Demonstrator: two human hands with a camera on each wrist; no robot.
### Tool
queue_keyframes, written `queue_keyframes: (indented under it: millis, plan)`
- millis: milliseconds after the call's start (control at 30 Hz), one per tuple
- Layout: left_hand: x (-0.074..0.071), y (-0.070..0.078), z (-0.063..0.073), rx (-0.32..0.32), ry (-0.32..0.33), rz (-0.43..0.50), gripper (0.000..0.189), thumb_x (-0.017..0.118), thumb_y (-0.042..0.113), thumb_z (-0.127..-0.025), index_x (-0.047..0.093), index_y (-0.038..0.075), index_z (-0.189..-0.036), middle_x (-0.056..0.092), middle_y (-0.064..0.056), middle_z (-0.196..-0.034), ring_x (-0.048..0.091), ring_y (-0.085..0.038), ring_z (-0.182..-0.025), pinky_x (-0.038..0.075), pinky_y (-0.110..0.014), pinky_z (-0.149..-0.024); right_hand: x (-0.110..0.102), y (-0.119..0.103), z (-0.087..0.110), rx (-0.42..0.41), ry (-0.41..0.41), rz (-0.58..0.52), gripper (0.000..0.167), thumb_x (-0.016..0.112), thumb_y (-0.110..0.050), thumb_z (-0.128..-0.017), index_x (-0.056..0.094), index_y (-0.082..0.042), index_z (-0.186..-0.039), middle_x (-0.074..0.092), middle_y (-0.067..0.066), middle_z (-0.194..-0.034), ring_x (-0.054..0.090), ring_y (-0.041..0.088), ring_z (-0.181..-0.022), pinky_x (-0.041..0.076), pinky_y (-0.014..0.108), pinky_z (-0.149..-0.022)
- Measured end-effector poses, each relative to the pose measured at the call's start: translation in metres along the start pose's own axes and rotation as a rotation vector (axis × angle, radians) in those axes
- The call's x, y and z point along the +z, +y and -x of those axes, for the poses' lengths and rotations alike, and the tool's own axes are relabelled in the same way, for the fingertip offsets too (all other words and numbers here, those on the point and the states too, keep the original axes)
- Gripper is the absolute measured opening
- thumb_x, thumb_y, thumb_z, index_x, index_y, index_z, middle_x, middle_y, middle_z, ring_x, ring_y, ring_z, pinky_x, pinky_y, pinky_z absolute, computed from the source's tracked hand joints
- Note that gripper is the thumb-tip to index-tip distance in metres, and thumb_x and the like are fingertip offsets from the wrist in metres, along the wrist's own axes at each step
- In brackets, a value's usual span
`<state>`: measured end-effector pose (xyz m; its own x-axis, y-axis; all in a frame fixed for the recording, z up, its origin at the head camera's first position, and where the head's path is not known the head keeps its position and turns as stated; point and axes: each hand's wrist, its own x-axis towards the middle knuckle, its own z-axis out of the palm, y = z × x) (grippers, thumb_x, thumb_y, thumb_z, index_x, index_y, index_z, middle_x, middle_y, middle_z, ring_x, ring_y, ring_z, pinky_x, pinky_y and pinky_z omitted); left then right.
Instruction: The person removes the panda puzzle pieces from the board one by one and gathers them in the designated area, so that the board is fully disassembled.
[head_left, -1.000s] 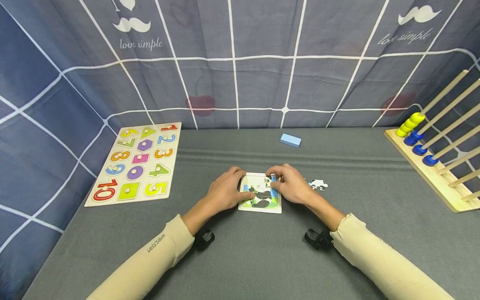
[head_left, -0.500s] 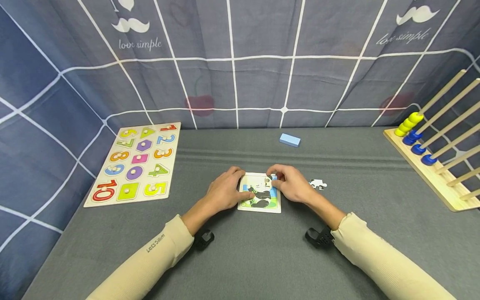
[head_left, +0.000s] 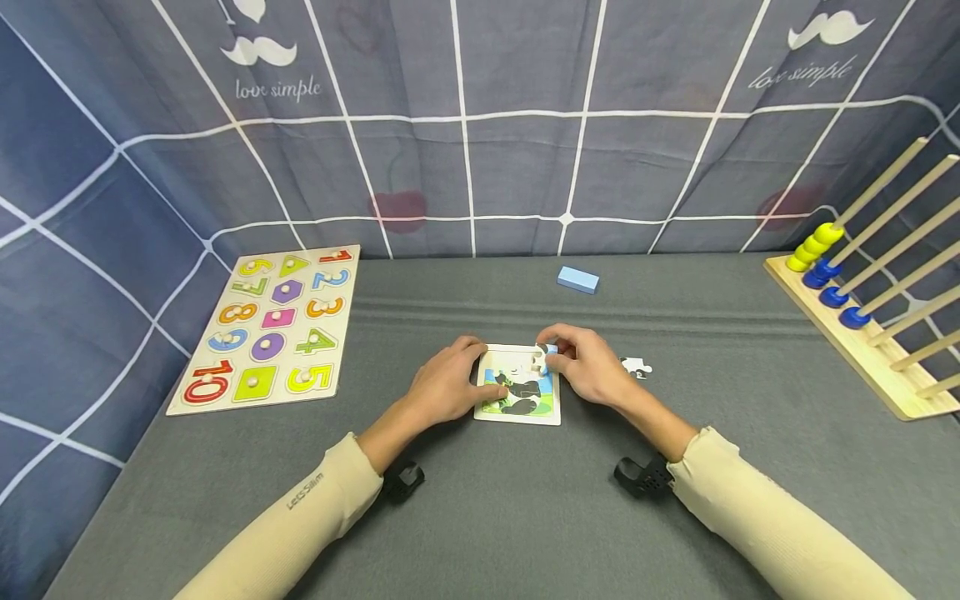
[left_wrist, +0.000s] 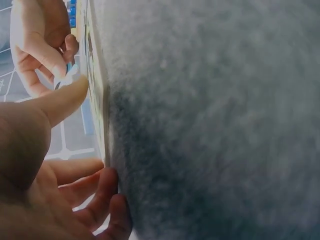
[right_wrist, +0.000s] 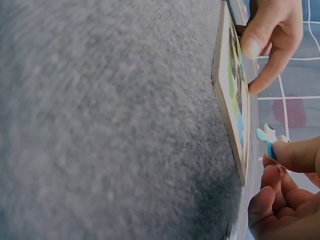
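A small panda jigsaw puzzle in a light wooden tray [head_left: 517, 421] lies on the table between both hands. My left hand [head_left: 444, 385] holds its left side, the thumb on the picture and the fingers along the edge, as the left wrist view also shows. Between thumb and index finger, my right hand [head_left: 588, 367] pinches a blue, black and white puzzle piece [right_wrist: 270, 136]. The right wrist view shows this piece raised off the tray and tilted, over the upper right corner of the picture. Pale backing shows across the picture's upper part.
Just right of my right hand lies a loose white-and-black puzzle piece [head_left: 637, 367]. A blue block [head_left: 578, 280] sits farther back. On the left is a number-and-shape board [head_left: 264, 329]; on the right stands a wooden bead rack [head_left: 862, 337]. A checked curtain [head_left: 517, 167] hangs behind.
My right hand has lifted slightly, and the pinched puzzle piece has come up and tilted, showing more of its blue part. My left hand stays on the tray.
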<state>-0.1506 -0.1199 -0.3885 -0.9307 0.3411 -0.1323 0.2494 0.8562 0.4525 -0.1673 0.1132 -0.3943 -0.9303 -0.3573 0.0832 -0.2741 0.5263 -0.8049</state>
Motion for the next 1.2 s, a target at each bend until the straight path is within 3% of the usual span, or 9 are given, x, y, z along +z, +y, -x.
queue_keyframes:
  millis: [167, 300, 700, 1200]
  plan:
    - [-0.006, 0.0, 0.005, 0.057, -0.059, 0.007, 0.073, 0.074, 0.039, -0.089, 0.047, 0.002, -0.146, 0.042, -0.012, -0.149, 0.047, -0.036, -0.129, 0.041, -0.053, -0.1, -0.009, 0.001, 0.006, -0.011, 0.007, 0.026, 0.021, 0.064, 0.001, -0.092, 0.069, -0.003, -0.112, 0.058, 0.006, -0.085, 0.051, 0.019, -0.07, 0.041, 0.034, -0.065]
    - [-0.008, -0.001, 0.007, 0.067, -0.087, 0.034, 0.072, 0.075, 0.033, -0.089, 0.045, 0.001, -0.146, 0.039, -0.013, -0.152, 0.042, -0.037, -0.133, 0.038, -0.053, -0.103, -0.018, 0.003, 0.014, -0.014, 0.003, 0.069, 0.021, 0.064, 0.0, -0.093, 0.069, -0.004, -0.112, 0.059, 0.005, -0.088, 0.053, 0.019, -0.074, 0.042, 0.035, -0.068]
    - [-0.006, -0.006, 0.006, 0.04, -0.079, 0.055, 0.073, 0.076, 0.033, -0.088, 0.045, 0.003, -0.147, 0.039, -0.011, -0.153, 0.04, -0.037, -0.136, 0.035, -0.053, -0.106, -0.053, 0.013, 0.046, -0.015, 0.007, 0.107, 0.021, 0.065, 0.001, -0.091, 0.07, -0.006, -0.11, 0.062, 0.003, -0.087, 0.055, 0.017, -0.074, 0.043, 0.028, -0.065]
    - [-0.006, -0.005, 0.008, 0.041, -0.09, 0.058, 0.073, 0.076, 0.032, -0.089, 0.044, 0.002, -0.147, 0.038, -0.012, -0.153, 0.039, -0.038, -0.136, 0.035, -0.053, -0.106, -0.099, 0.054, 0.079, 0.03, 0.084, 0.184, 0.019, 0.065, 0.0, -0.092, 0.068, -0.001, -0.111, 0.056, 0.005, -0.082, 0.047, 0.01, -0.065, 0.037, 0.026, -0.056]
